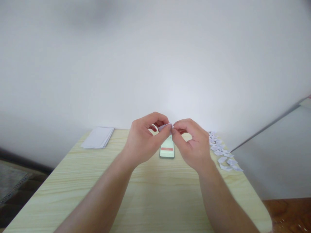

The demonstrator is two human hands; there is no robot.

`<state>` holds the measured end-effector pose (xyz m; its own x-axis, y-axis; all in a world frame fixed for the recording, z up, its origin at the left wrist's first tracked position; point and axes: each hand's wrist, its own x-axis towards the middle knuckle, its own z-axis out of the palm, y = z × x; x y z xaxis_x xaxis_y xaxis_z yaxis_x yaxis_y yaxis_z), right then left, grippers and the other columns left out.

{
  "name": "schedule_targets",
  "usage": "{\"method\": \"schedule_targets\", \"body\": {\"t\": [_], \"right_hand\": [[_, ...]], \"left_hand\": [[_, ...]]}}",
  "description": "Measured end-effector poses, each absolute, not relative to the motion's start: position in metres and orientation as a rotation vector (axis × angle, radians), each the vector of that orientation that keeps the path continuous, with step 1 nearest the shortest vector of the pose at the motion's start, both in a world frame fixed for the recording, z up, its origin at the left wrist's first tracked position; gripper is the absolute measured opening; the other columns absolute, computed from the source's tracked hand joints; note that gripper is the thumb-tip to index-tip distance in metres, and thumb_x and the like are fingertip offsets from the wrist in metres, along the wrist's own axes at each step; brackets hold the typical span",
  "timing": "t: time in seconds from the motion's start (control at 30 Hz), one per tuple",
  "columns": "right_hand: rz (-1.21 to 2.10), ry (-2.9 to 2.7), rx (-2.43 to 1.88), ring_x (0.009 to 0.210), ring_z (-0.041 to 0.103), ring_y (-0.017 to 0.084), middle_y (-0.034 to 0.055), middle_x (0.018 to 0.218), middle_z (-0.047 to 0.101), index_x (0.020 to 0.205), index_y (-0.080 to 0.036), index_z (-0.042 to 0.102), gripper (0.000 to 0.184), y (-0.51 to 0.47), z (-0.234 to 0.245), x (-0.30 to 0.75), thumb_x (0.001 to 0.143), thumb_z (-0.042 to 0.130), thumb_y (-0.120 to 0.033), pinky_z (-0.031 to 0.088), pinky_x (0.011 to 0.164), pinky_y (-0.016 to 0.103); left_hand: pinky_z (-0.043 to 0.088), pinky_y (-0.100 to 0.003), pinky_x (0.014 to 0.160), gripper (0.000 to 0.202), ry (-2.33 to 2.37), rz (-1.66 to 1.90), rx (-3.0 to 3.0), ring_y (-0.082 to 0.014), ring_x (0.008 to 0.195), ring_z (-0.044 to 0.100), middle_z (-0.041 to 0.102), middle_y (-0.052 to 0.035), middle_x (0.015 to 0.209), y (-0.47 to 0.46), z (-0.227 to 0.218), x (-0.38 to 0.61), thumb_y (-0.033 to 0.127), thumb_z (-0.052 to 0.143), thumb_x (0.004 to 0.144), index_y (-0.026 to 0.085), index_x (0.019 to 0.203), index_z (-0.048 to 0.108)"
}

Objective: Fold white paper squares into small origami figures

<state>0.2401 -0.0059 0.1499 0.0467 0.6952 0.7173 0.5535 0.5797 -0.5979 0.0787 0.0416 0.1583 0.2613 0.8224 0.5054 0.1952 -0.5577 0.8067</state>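
Note:
My left hand point(143, 140) and my right hand point(191, 144) meet above the middle of a light wooden table point(150, 194). Both pinch one small piece of white paper point(166, 127) between thumb and fingertips, held in the air. The fingers of both hands are curled round it, and most of the paper is hidden by them. Right below the hands a phone point(167, 150) lies flat on the table with its screen lit.
A stack of white paper sheets point(98, 137) lies at the table's far left corner. Several small folded white paper pieces point(222, 152) are scattered along the right edge. A white wall stands right behind the table, and brown floor shows at the lower right.

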Motion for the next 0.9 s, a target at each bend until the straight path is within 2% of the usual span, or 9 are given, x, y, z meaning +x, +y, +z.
{"method": "schedule_targets", "body": {"t": [0.13,0.23,0.37,0.6,0.67,0.8,0.9], "right_hand": [[0.308,-1.527,-1.066,0.087,0.070,0.019,0.0024,0.095,0.073,0.094,-0.026,0.071,0.008,-0.006,0.147,0.239,0.094,0.063,-0.024,0.057,0.083,0.036],[0.455,-1.397,-1.055,0.086,0.070,0.019,0.0025,0.093,0.073,0.094,-0.025,0.069,0.003,-0.004,0.143,0.240,0.092,0.068,-0.025,0.057,0.080,0.035],[0.592,-1.283,-1.004,0.078,0.068,0.017,0.0002,0.085,0.071,0.096,-0.024,0.067,0.014,0.000,0.139,0.243,0.087,0.076,-0.028,0.055,0.072,0.031],[0.611,-1.367,-0.998,0.077,0.067,0.016,0.0002,0.083,0.072,0.090,-0.023,0.071,0.006,0.001,0.142,0.249,0.088,0.076,-0.024,0.054,0.071,0.031],[0.575,-1.367,-0.986,0.078,0.068,0.017,0.0005,0.085,0.073,0.091,-0.023,0.072,0.007,0.000,0.142,0.250,0.087,0.077,-0.024,0.055,0.071,0.032],[0.537,-1.351,-0.953,0.082,0.069,0.018,0.0017,0.089,0.073,0.093,-0.024,0.071,0.011,-0.001,0.139,0.252,0.087,0.079,-0.027,0.057,0.073,0.034],[0.516,-1.343,-0.937,0.082,0.068,0.017,0.0005,0.089,0.070,0.096,-0.025,0.071,0.015,0.000,0.137,0.253,0.085,0.080,-0.027,0.057,0.073,0.033]], "left_hand": [[0.053,-0.031,0.073,0.011,0.836,1.281,1.884,-0.0186,0.082,0.068,0.074,-0.0019,0.085,0.043,0.158,0.076,0.032,0.069,0.091,0.021,0.093,0.073],[0.053,-0.030,0.075,0.016,0.755,1.237,1.896,-0.0185,0.086,0.069,0.076,-0.0034,0.092,0.044,0.158,0.074,0.033,0.066,0.095,0.021,0.099,0.075],[0.054,-0.029,0.079,0.016,0.744,1.209,1.961,-0.0178,0.092,0.069,0.077,-0.0028,0.099,0.042,0.157,0.073,0.032,0.064,0.096,0.023,0.103,0.075],[0.053,-0.029,0.082,0.023,0.769,1.252,2.030,-0.0147,0.086,0.066,0.072,-0.0003,0.093,0.038,0.155,0.075,0.027,0.072,0.091,0.024,0.113,0.066],[0.054,-0.030,0.082,0.021,0.766,1.271,1.989,-0.0150,0.086,0.066,0.072,-0.0007,0.093,0.040,0.154,0.074,0.027,0.073,0.089,0.023,0.109,0.067],[0.052,-0.029,0.073,0.009,0.802,1.244,1.940,-0.0146,0.080,0.065,0.072,-0.0005,0.085,0.045,0.156,0.071,0.030,0.072,0.090,0.021,0.092,0.071],[0.051,-0.028,0.071,0.007,0.798,1.242,1.943,-0.0142,0.078,0.064,0.072,-0.0002,0.083,0.046,0.157,0.070,0.027,0.071,0.090,0.021,0.089,0.073]]}}
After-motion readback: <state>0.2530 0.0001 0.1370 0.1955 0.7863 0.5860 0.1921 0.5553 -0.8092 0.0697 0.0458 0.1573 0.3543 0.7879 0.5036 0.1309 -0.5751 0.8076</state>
